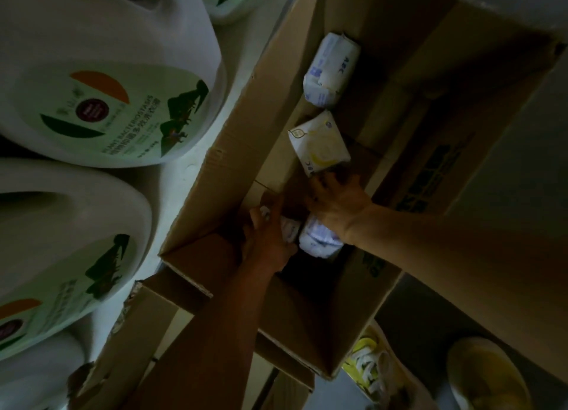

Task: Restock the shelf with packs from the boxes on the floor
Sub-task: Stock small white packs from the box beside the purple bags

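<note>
Down here, both my hands are inside a big open brown cardboard box [255,108] on the floor. Its tall flaps stand up on the left and the right, so the way in is a narrow lane between them. Right against the left flap sit big white plastic jugs with green and orange labels [101,80]. That side is tight. The far part of the box floor is mostly bare, so there is room to move there.

My left hand [267,234] is curled around a small white pack with purple print [289,226] in the near corner. My right hand [336,203] reaches in from the right. Its fingers bend down on a rounded white and purple soft pack [318,240], just beside the first one. It is dark, so I cannot tell how tight that hold is.

Just past my right fingers lies a white pack with a yellow curve and blue letters [319,142], tipped on its edge. Farther back lies a white pack with pale purple marks [330,68], leaning near the left wall. The two are apart from each other.
</note>
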